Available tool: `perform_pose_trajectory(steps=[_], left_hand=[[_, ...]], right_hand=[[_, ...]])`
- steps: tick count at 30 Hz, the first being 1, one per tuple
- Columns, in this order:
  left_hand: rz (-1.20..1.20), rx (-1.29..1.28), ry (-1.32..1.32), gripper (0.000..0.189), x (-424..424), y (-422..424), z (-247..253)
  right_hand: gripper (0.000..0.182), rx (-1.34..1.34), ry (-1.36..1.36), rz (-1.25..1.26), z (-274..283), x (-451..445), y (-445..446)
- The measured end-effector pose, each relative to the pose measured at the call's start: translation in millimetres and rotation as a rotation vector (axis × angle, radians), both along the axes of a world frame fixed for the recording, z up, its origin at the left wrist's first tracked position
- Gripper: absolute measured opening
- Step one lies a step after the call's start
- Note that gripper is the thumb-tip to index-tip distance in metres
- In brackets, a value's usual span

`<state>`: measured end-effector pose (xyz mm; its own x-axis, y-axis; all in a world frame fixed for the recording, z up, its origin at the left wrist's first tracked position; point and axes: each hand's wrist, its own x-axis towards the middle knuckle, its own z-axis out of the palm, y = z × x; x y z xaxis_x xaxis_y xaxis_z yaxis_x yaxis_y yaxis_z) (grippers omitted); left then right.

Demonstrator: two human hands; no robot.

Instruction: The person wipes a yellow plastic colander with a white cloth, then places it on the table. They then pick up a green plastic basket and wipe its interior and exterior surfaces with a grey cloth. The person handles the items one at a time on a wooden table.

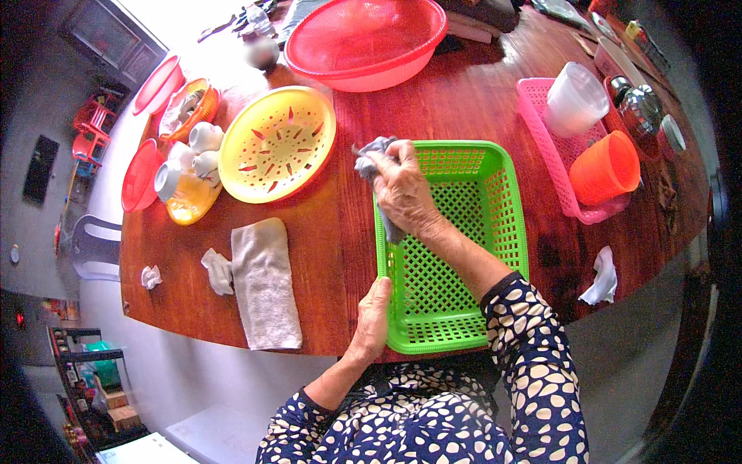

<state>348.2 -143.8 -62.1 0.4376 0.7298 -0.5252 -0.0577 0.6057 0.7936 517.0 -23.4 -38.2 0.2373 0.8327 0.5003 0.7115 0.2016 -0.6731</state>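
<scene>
A rectangular green plastic basket [449, 272] with a lattice bottom stands on the table's near edge in front of me. My left hand [371, 322] grips its left wall near the close corner, the thumb up along the rim. My right hand [403, 188] reaches across the basket and holds a crumpled grey cloth [374, 156] against the far left corner. Part of the cloth hangs down along the left rim. The fingertips of my left hand are hidden behind the basket wall.
A folded towel [264, 284] and crumpled tissues [217, 271] lie to the left. Behind them are a yellow colander [278, 145] and several cups [206, 137]. A large red basket [371, 40] stands at the back. At right, a pink basket [542, 127] holds clear cups [577, 98] and an orange cup [603, 168].
</scene>
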Motion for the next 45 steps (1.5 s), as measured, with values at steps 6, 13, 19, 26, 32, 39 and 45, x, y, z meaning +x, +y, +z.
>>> perform_pose_trajectory(steps=[6,13,19,26,32,39,45], left_hand=[[-0.005,0.01,0.032,0.047,3.0,2.9,6.0],[0.06,0.063,0.006,0.064,3.1,0.2,-9.5],[0.148,0.082,-0.037,0.087,14.4,-6.7,22.4],[0.162,-0.162,-0.358,0.068,7.8,1.2,20.1],[0.082,-0.343,-0.452,0.054,2.0,5.1,7.4],[0.099,-0.115,-0.159,0.059,21.4,4.1,35.8],[0.123,0.001,-0.16,0.061,19.1,8.9,5.9]], right_hand=[[0.04,-0.043,0.219,-0.046,-14.4,-5.9,-5.5],[0.045,-0.137,0.232,0.212,-5.8,-27.4,-70.0],[0.044,-0.2,0.207,0.376,5.6,-36.4,-126.6],[0.044,-0.362,0.114,0.516,26.9,-29.0,-159.7],[0.039,-0.295,-0.145,0.623,40.0,-19.3,-182.3],[0.033,-0.201,-0.775,0.476,56.7,-30.6,-207.2],[0.021,0.022,-0.769,0.458,49.5,-20.1,-210.7]])
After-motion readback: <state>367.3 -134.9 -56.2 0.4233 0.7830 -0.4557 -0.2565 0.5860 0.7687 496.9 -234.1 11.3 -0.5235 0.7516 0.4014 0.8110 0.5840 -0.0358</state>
